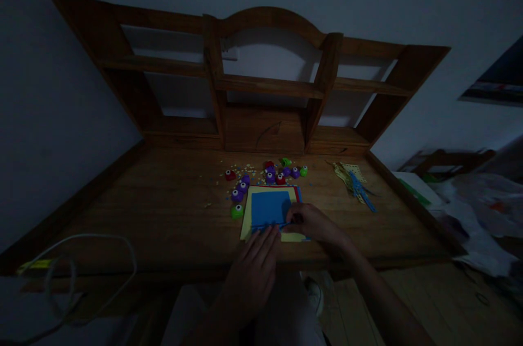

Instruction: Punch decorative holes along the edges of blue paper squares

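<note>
A blue sheet of paper [271, 206] lies on a stack of pale yellow paper [246, 228], with red and blue edges showing behind. Along the blue sheet's lower edge runs a narrow blue paper strip [261, 227]. My left hand [258, 259] rests with its fingers stretched out flat, fingertips on that strip. At the strip's right end, the fingers of my right hand [312, 222] are pinched together on it; the exact grip is dim. Just beyond the stack stand several small craft punches in purple [237, 195], green [237, 211] and red [280, 178].
Tiny paper bits [245, 169] are scattered behind the punches. Yellow and blue cut paper strips [357, 188] lie to the right. A wooden shelf unit [265, 87] rises at the desk's back. A white cable [133, 259] loops at the front left.
</note>
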Available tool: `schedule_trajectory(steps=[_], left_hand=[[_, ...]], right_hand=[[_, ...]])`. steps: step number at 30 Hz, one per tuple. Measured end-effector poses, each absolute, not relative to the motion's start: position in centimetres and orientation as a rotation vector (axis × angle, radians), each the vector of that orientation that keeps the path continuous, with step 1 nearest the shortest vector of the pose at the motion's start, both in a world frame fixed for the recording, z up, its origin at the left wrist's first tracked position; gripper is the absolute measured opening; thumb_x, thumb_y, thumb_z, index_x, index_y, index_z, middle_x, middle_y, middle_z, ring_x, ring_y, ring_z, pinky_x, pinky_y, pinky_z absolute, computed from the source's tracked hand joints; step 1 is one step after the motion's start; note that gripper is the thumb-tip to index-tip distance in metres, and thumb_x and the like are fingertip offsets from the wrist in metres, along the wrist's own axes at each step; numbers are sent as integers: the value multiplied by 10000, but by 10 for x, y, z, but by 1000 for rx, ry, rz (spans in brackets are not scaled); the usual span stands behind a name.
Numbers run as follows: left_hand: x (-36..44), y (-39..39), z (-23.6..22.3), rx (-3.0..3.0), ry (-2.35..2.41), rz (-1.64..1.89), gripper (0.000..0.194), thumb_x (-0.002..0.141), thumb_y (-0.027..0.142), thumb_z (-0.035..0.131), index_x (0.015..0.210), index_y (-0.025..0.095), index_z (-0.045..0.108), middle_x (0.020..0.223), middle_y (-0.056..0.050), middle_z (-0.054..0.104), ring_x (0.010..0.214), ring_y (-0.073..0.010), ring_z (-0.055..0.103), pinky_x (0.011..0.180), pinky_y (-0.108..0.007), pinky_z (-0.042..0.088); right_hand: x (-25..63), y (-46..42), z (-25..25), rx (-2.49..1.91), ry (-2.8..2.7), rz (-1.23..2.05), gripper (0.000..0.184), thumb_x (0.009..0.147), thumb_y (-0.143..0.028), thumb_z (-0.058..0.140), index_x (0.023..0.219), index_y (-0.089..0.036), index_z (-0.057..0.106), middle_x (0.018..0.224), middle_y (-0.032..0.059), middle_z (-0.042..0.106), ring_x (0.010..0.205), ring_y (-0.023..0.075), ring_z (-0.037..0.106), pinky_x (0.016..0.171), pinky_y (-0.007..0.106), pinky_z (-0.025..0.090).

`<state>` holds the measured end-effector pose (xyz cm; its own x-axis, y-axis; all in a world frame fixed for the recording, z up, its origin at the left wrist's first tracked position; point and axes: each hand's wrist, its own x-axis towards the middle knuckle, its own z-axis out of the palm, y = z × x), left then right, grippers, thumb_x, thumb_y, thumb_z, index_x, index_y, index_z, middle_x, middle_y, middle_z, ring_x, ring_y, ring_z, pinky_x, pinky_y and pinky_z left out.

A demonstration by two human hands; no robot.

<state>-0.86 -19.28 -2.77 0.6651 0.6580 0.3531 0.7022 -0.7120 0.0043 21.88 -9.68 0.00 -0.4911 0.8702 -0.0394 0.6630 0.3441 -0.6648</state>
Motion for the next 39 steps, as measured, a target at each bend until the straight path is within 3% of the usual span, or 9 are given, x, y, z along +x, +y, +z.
schedule_trajectory(steps=[12, 19, 25, 32, 36, 39], left_hand=[[-7, -195, -36, -2680, -1169, -527, 532, 980, 235, 371, 1493, 109, 313, 1543, -106, 330, 1425, -240, 299, 1161, -415, 264], [-4, -197, -32, -2683, -1176, -525, 537, 961, 264, 423, 1488, 197, 348, 1554, -19, 318, 1391, -291, 342, 1158, -480, 245], [1, -199, -31, -2634, -1199, -558, 518, 973, 250, 384, 1473, 117, 360, 1524, -96, 369, 1389, -244, 362, 1165, -438, 221], [-2, -205, -38, -2582, -1249, -600, 516, 949, 241, 413, 1433, 62, 410, 1474, -148, 439, 1370, -273, 395, 1144, -424, 284], [-3, -209, -48, -2557, -1317, -644, 549, 927, 220, 429, 1452, 67, 380, 1493, -142, 412, 1376, -282, 383, 1133, -421, 318], [-2, -212, -55, -2570, -1333, -680, 567, 905, 186, 433, 1453, 58, 371, 1511, -149, 381, 1405, -287, 332, 1130, -427, 337]], right_hand=[[218, -88, 2, -1430, -2341, 984, 190, 744, -359, 759, 808, -185, 718, 761, 0, 653, 680, 140, 567, 595, 216, 378], [216, -89, 6, -1422, -2348, 968, 197, 747, -368, 759, 811, -187, 711, 757, 0, 643, 690, 148, 569, 605, 223, 382], [218, -90, 4, -1404, -2352, 942, 196, 755, -364, 754, 820, -186, 706, 778, 2, 638, 715, 151, 566, 621, 225, 386], [218, -91, 0, -1414, -2355, 915, 226, 756, -395, 758, 843, -197, 692, 793, 5, 637, 722, 164, 588, 628, 243, 426], [211, -123, 2, -1373, -2158, 528, 340, 817, -363, 711, 1110, -210, 632, 1042, 77, 633, 931, 223, 614, 809, 328, 498], [205, -157, -1, -1291, -2062, 141, 348, 903, -248, 577, 1251, -253, 583, 1332, 124, 510, 1248, 290, 480, 1019, 468, 427]])
